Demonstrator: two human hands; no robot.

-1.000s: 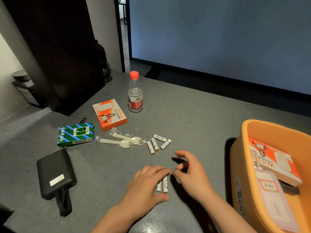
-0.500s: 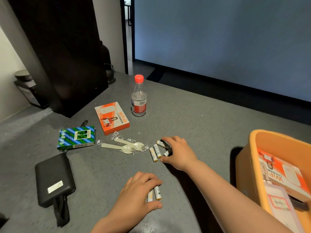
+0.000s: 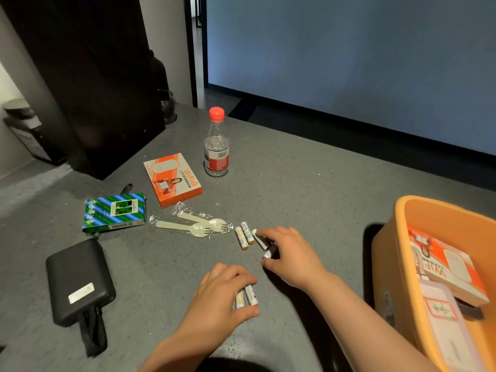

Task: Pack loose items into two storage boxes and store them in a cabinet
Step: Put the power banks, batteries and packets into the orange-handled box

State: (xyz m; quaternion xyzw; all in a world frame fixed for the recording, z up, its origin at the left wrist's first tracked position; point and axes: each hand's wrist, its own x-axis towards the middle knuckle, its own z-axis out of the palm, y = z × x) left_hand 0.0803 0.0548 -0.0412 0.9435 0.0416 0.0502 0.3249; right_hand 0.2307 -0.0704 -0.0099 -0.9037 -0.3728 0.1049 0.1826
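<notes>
My left hand [image 3: 222,299] grips two white batteries [image 3: 247,296] against the grey table [image 3: 308,189] near the front. Just beyond it, my right hand [image 3: 291,253] curls its fingers and thumb round two more batteries [image 3: 264,244]. Two loose batteries [image 3: 244,235] lie side by side just left of my right hand. An orange storage box [image 3: 386,253] stands at the right edge and holds an orange WiFi box [image 3: 451,267] and a white packet [image 3: 445,328].
Left of the batteries lie two wrapped plastic sporks [image 3: 196,224], an orange WiFi box [image 3: 173,178], a green-blue striped box [image 3: 115,212] and a black power bank [image 3: 79,280] with a strap. A red-capped water bottle [image 3: 217,146] stands behind. A dark cabinet [image 3: 88,76] rises at the back left.
My right hand reached forward from beside my left hand to the loose batteries and closed on two of them. My left hand kept its two batteries in place.
</notes>
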